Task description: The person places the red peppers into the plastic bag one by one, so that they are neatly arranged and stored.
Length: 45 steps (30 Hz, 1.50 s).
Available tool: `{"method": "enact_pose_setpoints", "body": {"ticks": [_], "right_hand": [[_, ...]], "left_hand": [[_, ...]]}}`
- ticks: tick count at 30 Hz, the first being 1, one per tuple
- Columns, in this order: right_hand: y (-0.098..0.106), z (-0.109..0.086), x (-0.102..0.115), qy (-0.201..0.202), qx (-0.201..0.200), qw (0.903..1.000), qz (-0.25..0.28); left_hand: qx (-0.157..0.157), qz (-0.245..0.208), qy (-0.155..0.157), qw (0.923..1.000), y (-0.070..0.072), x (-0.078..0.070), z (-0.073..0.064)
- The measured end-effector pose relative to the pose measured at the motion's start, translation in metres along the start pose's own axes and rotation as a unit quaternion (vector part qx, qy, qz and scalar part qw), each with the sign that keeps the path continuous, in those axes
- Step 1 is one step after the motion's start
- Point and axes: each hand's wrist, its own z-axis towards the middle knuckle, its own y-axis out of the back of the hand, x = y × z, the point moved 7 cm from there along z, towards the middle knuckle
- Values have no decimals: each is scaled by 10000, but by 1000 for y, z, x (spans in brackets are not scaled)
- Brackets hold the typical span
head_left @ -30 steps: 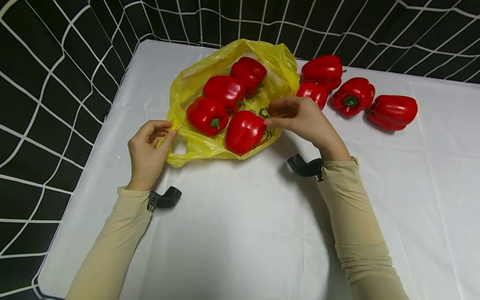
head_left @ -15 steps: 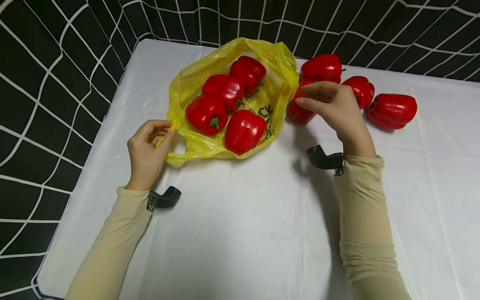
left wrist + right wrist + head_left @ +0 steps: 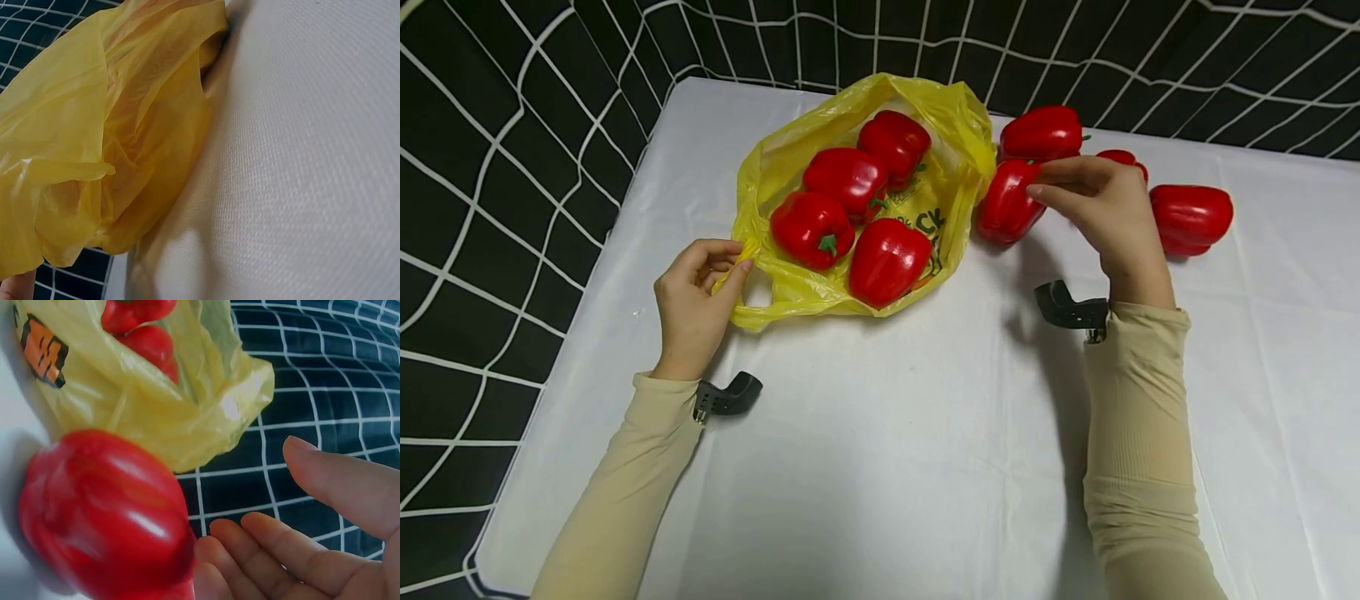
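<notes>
My left hand [image 3: 696, 296] pinches the near-left handle of a yellow plastic bag [image 3: 973, 112] between thumb and fingers. Inside the wide-mouthed bag lie several red bell peppers, one of them a bell pepper [image 3: 890, 262] at the near rim. Right of the bag, another red bell pepper [image 3: 1009, 204] lies against its outer side. My right hand [image 3: 1112, 208] hovers at that pepper's right, thumb and fingers spread apart with nothing between them. The right wrist view shows the fingertips right beside this bell pepper [image 3: 106, 512]. Crumpled bag plastic [image 3: 150, 125] fills the left wrist view's left half.
Behind the right hand are a bell pepper [image 3: 1041, 133] at the back, a partly hidden bell pepper [image 3: 1123, 157] and a bell pepper [image 3: 1191, 218] farther right. A white cloth [image 3: 880, 450] covers the table. Dark grid-patterned curtains [image 3: 850, 33] stand behind and left.
My right hand has moved rightward from over the bag, past the pepper beside it. That pepper has turned and shifted slightly nearer and left. The left hand keeps its hold on the handle.
</notes>
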Motion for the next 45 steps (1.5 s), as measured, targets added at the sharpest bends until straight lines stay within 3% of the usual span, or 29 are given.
{"method": "enact_pose_setpoints", "body": {"ticks": [10, 22, 32, 40, 45], "right_hand": [[6, 7, -16, -470, -270, 9978, 382], [3, 15, -37, -901, -435, 9943, 369], [-7, 20, -47, -921, -118, 9953, 279], [-15, 22, -54, -1357, 339, 9900, 187], [-16, 23, -56, -1440, 414, 9881, 361]], "left_hand": [[1, 8, 21, 10000, 0, 0, 0], [-6, 50, -27, 10000, 1, -1, 0], [-9, 23, -35, 10000, 1, -1, 0], [-14, 67, -19, 10000, 1, -1, 0], [-7, 60, -2, 10000, 1, -1, 0]]}}
